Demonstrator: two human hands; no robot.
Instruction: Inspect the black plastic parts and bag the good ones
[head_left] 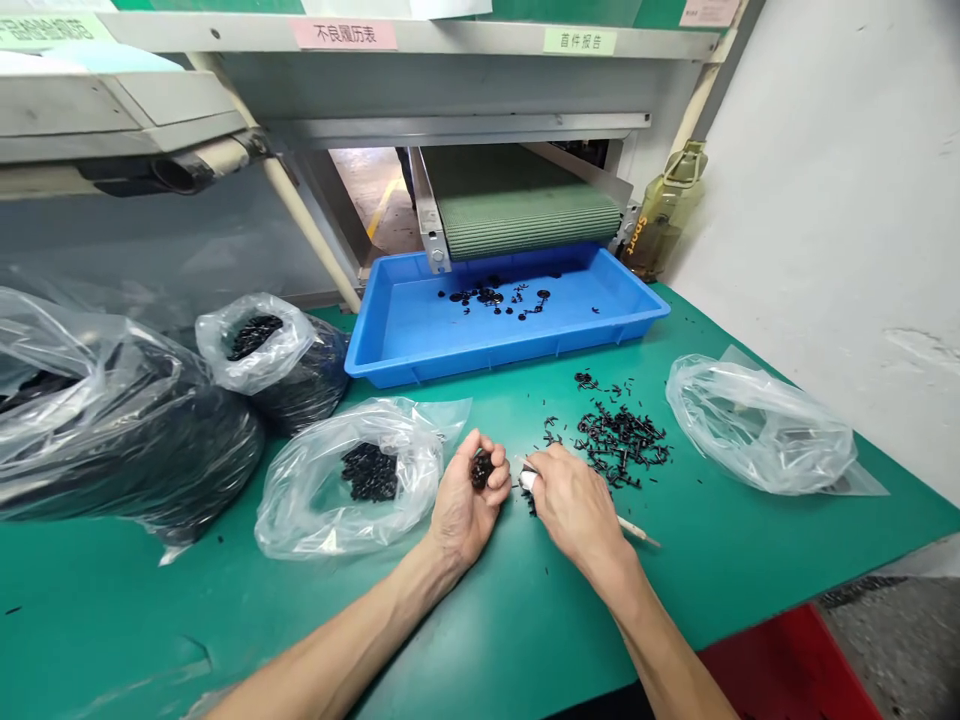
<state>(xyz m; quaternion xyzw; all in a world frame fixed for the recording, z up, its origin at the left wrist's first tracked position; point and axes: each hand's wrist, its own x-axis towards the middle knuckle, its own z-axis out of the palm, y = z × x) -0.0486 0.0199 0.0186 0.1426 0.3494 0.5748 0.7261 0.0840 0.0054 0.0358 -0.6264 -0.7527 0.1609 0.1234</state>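
My left hand (pixel 466 497) rests on the green table (pixel 525 620) with its fingers curled round a small clump of black plastic parts (pixel 481 469). My right hand (pixel 571 505) lies just to the right of it, closed on a thin white-tipped tool (pixel 636 530) whose shaft sticks out behind the hand. A pile of small black plastic pieces (pixel 619 440) lies on the table just beyond my right hand. A clear bag holding black parts (pixel 358 476) sits to the left of my left hand.
A blue tray (pixel 420 345) with scattered black parts sits under the end of a green conveyor belt (pixel 517 205). Bags of black parts (pixel 120 420) stand at the left. A crumpled clear bag (pixel 757 425) lies at right, a bottle (pixel 664 215) by the wall.
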